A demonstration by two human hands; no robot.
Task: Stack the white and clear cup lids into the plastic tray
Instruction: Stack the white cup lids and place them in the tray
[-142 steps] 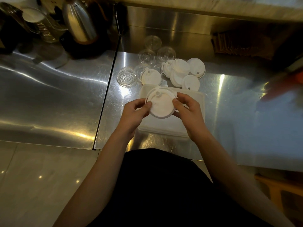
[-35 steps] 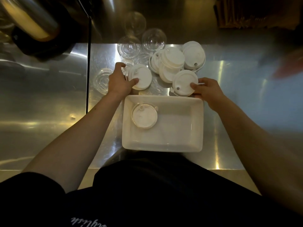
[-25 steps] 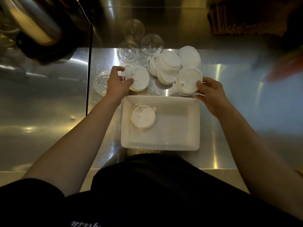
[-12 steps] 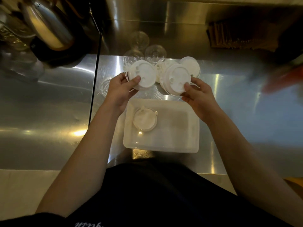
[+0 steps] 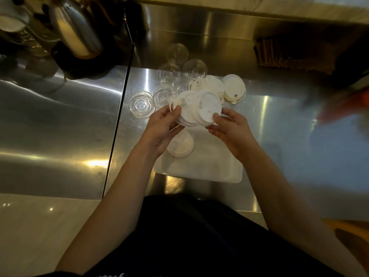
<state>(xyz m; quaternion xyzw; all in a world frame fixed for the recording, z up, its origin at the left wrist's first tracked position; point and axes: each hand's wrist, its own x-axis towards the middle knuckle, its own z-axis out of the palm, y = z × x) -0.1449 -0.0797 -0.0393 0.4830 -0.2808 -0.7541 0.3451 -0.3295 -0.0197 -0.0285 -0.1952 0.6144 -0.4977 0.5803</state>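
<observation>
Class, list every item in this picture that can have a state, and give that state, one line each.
Left hand: gripping a white lid.
Right hand: gripping a second white lid, overlapping the first.
Plastic tray: holds one white lid.
Other white lids: piled on the counter.
Clear lids: loose on the counter.

Matt white plastic lids (image 5: 207, 108); glossy brushed steel counter (image 5: 279, 120).
</observation>
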